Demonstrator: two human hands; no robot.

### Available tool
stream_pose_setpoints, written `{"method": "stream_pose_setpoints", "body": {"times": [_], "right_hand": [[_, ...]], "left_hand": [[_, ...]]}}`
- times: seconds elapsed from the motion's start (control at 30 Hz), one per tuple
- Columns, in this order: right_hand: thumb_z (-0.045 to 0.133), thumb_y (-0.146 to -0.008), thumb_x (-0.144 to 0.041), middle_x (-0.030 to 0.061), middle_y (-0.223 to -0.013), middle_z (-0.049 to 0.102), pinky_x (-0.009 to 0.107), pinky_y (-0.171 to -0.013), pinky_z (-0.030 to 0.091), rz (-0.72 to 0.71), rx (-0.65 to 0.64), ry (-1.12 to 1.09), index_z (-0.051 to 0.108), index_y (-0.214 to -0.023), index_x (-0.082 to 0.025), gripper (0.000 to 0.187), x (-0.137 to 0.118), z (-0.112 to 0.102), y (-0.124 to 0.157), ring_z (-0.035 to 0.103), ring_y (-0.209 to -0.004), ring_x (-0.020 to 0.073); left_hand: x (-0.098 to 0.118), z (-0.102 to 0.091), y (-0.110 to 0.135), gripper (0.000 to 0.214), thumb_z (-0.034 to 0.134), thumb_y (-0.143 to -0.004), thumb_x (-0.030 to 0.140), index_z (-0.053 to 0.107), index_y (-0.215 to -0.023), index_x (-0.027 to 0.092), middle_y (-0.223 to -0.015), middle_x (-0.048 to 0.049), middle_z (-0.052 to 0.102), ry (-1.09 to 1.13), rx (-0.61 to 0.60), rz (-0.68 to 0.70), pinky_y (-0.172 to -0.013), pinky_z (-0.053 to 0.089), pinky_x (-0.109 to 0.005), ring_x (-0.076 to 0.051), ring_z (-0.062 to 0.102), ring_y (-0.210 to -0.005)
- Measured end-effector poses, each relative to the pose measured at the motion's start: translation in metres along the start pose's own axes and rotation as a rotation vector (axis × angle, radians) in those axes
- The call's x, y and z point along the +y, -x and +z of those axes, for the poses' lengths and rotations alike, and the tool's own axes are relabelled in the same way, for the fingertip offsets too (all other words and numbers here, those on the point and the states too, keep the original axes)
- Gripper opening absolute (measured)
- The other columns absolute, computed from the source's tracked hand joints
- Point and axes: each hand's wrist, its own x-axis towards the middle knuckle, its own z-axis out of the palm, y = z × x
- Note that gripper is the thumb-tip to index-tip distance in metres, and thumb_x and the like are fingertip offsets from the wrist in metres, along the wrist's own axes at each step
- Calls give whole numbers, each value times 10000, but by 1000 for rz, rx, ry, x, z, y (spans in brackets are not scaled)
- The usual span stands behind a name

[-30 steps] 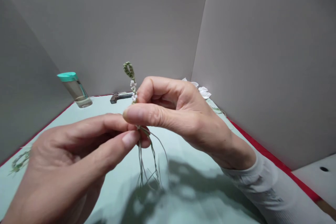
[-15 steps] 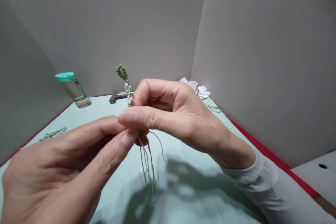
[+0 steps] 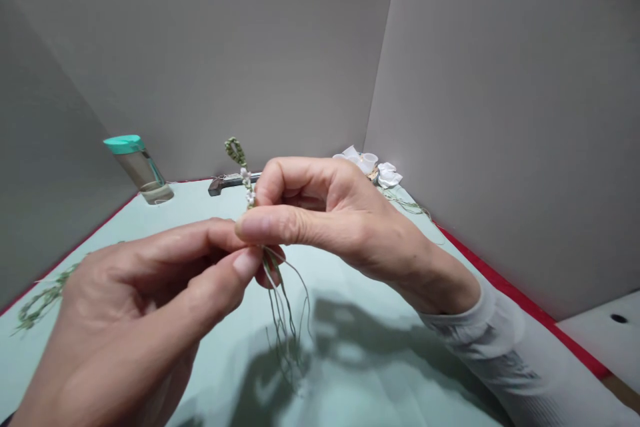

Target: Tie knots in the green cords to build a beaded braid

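Sunk slightly lower, the left hand (image 3: 125, 307) and right hand (image 3: 345, 227) pinch a beaded wire sprig (image 3: 243, 170); open mint mat (image 3: 380, 380) lies at six o'clock, its red edge (image 3: 520, 300) at four.

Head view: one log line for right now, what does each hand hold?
left hand: pinches beaded green cord low | right hand: pinches it higher, below white beads | loose strands: hang below hands
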Motion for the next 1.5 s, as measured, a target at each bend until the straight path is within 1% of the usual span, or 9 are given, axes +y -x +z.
{"method": "stream_pose_setpoints", "body": {"times": [0.1,0.2,0.37,0.57,0.67,0.9,1.07,1.3,1.5], "right_hand": [[792,-810,-233,-42,-671,585,285,-700,528,6,-40,-17,542,-628,-265,311,4,-2,-3,613,-688,146],[720,-848,-171,-45,-683,589,277,-728,551,-14,-57,-1,552,-637,-270,287,7,-4,-5,634,-704,142],[767,-823,-213,-50,-669,586,285,-698,539,68,-94,-56,559,-629,-272,291,17,-10,3,636,-687,143],[733,-888,-261,-54,-676,639,251,-695,502,224,-88,-128,573,-694,-250,252,53,-14,25,654,-729,126],[684,-931,-245,-55,-703,640,210,-671,462,276,-51,-141,585,-746,-226,211,73,-18,29,603,-713,90],[644,-952,-241,-60,-653,628,217,-688,473,323,-13,-116,537,-696,-237,277,91,-25,29,596,-734,93],[682,-921,-403,-55,-658,643,254,-726,513,386,2,-147,536,-685,-247,319,96,-27,28,622,-728,107],[713,-917,-423,-54,-626,602,255,-719,523,406,-1,-234,569,-729,-232,304,104,-27,28,622,-711,111],[699,-916,-492,-44,-661,623,267,-704,500,439,-37,-270,559,-710,-229,362,103,-28,28,625,-689,110]], "left_hand": [[0,0,-1,147,865,-765,398,836,-908,380,-725,13,731,-1,-40,23,-558,590,-209,-168,636,-691],[0,-1,-3,106,846,-782,377,841,-885,353,-633,1,656,46,-81,-49,-531,580,-231,-167,590,-641],[-9,2,-3,156,899,-712,409,847,-845,348,-782,-6,774,38,-92,-161,-571,603,-228,-182,667,-707],[-34,4,8,225,847,-741,485,812,-652,281,-557,-13,666,-44,-280,-304,-509,527,-205,-149,596,-566],[-48,-1,12,279,788,-798,506,783,-641,275,-598,-23,667,-100,-335,-358,-509,495,-218,-147,547,-571],[-73,-5,14,211,759,-835,464,804,-726,289,-653,-40,677,-100,-273,-449,-448,497,-220,-158,531,-556],[-78,-6,13,121,813,-807,416,834,-821,297,-667,-37,727,-72,-222,-516,-501,566,-206,-157,592,-573],[-82,-1,12,134,876,-741,385,858,-851,310,-703,-51,776,22,-218,-581,-544,611,-219,-186,700,-616],[-85,-1,9,190,825,-722,334,847,-907,296,-658,-72,722,32,-175,-573,-548,617,-382,-295,703,-711]]}}
